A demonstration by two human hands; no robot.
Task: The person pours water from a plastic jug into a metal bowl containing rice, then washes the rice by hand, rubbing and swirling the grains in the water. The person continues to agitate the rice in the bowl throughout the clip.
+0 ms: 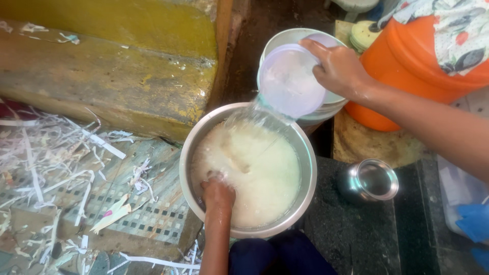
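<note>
A large steel bowl [305, 153] sits in the middle, filled with milky white liquid [265, 173]. My left hand [218, 196] is sunk into the liquid at the bowl's near left side, fingers curled under the surface. My right hand [338, 69] grips a translucent pale plastic container [288, 81] tilted over the bowl's far rim. Water [254, 116] streams from the container into the bowl.
A white bucket [333, 104] stands behind the bowl, next to an orange bucket [407, 66] draped with floral cloth [453, 25]. A small steel pot [369, 181] rests on the dark slab at right. Shredded paper strips [56, 163] litter the tiled floor on the left, below a yellow step [117, 76].
</note>
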